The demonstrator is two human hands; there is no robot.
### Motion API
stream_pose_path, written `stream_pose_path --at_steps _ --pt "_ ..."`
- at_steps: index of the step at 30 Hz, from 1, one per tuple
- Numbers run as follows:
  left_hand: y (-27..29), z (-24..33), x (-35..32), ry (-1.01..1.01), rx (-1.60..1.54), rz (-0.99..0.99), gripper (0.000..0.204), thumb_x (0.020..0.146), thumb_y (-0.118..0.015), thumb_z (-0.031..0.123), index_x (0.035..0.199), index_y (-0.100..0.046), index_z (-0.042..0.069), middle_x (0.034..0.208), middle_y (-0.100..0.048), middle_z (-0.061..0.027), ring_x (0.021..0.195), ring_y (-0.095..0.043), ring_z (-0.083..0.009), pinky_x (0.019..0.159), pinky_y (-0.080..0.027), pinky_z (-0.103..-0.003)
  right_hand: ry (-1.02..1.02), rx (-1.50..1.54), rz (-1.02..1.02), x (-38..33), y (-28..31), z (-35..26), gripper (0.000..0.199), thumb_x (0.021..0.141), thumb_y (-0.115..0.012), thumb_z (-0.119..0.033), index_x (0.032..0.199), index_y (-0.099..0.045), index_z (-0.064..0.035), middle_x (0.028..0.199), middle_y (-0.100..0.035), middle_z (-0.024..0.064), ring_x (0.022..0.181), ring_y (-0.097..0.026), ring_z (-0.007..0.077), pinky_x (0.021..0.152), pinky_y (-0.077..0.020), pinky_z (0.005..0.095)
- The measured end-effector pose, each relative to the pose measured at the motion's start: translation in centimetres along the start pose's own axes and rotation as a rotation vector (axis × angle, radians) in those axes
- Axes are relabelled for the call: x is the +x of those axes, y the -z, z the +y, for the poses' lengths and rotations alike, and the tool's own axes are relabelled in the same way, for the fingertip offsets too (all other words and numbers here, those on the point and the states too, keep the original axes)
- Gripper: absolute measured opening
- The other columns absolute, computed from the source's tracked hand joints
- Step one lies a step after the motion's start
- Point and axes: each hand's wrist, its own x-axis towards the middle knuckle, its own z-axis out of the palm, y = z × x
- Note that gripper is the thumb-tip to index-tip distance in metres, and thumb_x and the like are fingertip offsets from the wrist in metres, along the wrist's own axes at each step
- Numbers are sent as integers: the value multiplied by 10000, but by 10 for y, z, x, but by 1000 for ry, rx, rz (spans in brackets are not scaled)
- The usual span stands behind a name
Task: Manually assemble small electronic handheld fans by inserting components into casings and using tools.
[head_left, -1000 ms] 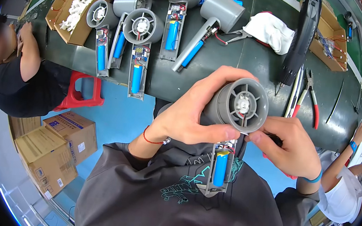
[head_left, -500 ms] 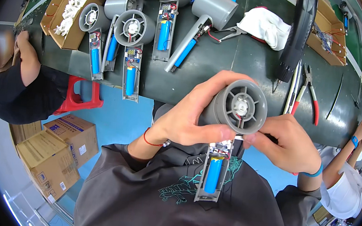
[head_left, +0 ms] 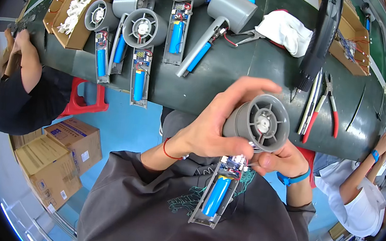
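Note:
My left hand (head_left: 215, 127) wraps around the grey round fan housing (head_left: 258, 122) of a handheld blower, whose open handle (head_left: 217, 193) shows a blue battery cell and a small circuit board. The handle points down toward my chest. My right hand (head_left: 278, 160) sits just under the housing, fingers pinched at the wires near the circuit board. Both hands hold the piece above my lap, in front of the dark green workbench (head_left: 235, 73).
Several similar grey blowers with blue cells (head_left: 140, 39) lie on the bench, beside a cardboard box of white parts (head_left: 75, 7), a white cloth (head_left: 284, 31), a black tool (head_left: 321, 40) and red-handled pliers (head_left: 324, 106). Seated people are at left (head_left: 17, 88) and right (head_left: 359, 194). Cardboard cartons (head_left: 58, 153) are on the floor.
The blower has tilted so its fan face points more to the right and upward. My right hand slid from the housing's side to underneath it, near the circuit board.

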Motion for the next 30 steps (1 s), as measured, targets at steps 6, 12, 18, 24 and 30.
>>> stream_pose_path --at_steps 6,12,18,24,30 --pt "5 -7 0 -179 116 -31 734 799 -676 417 1277 -385 -59 1106 -579 -174 962 -606 -194 829 -483 -303 -66 -84 15 -2 -1 -14 351 1000 -494 -238 754 -579 -2 703 -567 27 637 -471 85 554 -373 257" --pt "4 -5 0 -205 170 4 752 776 -688 411 1272 -389 -69 1047 -602 -170 917 -618 -194 791 -498 -303 -152 -125 114 -7 -8 -25 332 1003 -489 -229 812 -625 6 709 -575 15 639 -461 72 566 -370 246" --pt "10 -3 1 -323 363 -20 748 749 -722 388 1249 -422 -81 1049 -607 -171 910 -621 -193 791 -499 -300 -218 -137 170 -9 -15 -32 329 1001 -497 -228 817 -635 7 671 -559 5 628 -453 71 564 -372 249" --pt "16 1 2 -361 479 -41 747 732 -756 378 1233 -453 -84 1055 -617 -166 912 -630 -186 790 -501 -291 -269 -244 223 -9 -19 -39 319 996 -502 -212 800 -621 10 658 -563 21 629 -482 72 573 -393 251" --pt "8 -2 3 -228 228 4 698 746 -726 370 1212 -457 -74 1033 -620 -171 895 -640 -198 767 -510 -299 -71 -251 80 -4 -10 -25 292 981 -509 -184 767 -594 -4 658 -573 34 595 -509 107 552 -394 264"
